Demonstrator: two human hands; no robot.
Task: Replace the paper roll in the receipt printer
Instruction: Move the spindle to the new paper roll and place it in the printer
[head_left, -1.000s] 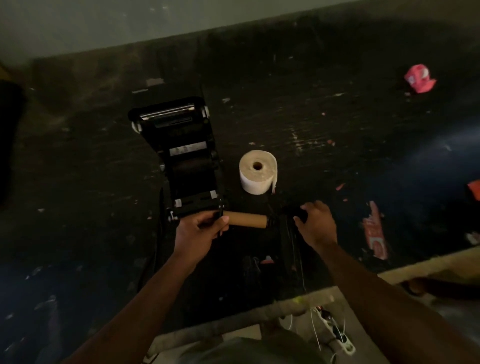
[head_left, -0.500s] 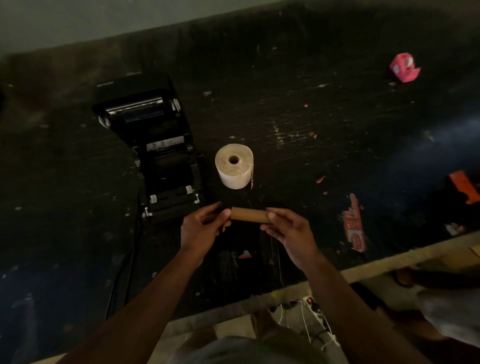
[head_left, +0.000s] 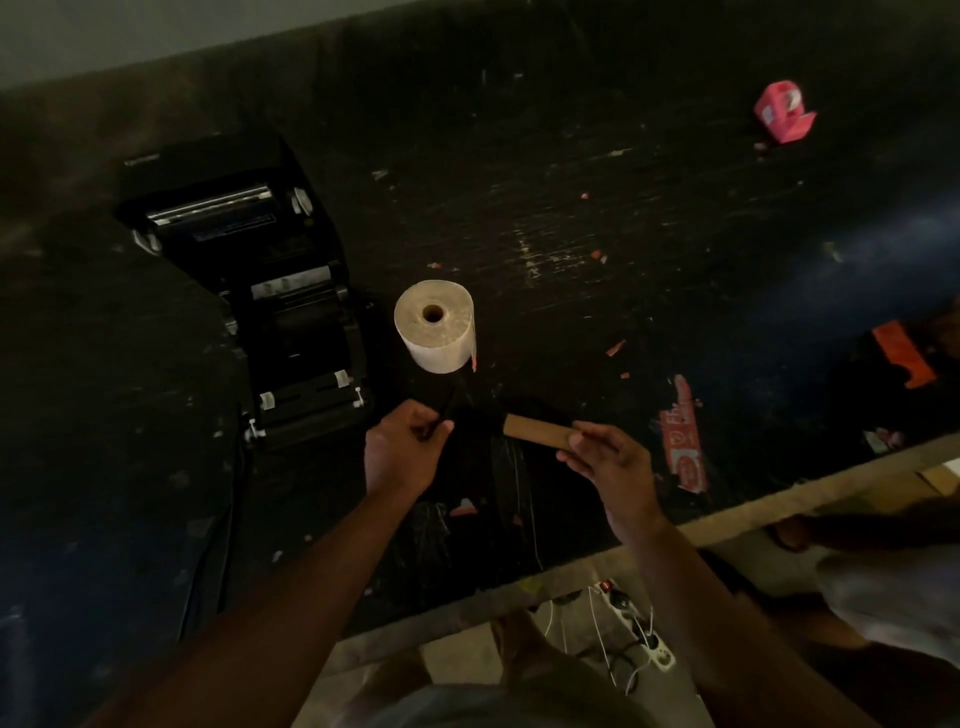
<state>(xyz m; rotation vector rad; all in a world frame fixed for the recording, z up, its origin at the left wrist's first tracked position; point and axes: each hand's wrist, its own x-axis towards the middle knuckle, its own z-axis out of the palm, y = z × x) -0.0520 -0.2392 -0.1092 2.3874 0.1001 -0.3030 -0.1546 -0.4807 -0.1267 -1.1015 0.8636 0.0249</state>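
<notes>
Here, receipt printer (head_left: 270, 312) open and emptied on table (head_left: 675, 218); spent cardboard core (head_left: 535, 429) pinched in right hand (head_left: 608, 460); left hand (head_left: 400, 452) curled, grip contents indiscernible. Remaining: loading fresh paper roll (head_left: 435, 325), standing beside printer; closing lid.

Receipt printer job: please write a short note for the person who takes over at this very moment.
Right hand: holds the empty brown cardboard core by one end, above the table.
Left hand: fingers closed, pinching something thin and dark; I cannot tell what it is.
Receipt printer: on the table, left of the hands, lid open, paper bay looks empty.
New paper roll: stands on end beside the printer, untouched.
Done: old core is out.
Left: put the core aside, drop the new roll in the bay, pull out the paper end, close the lid.
</notes>
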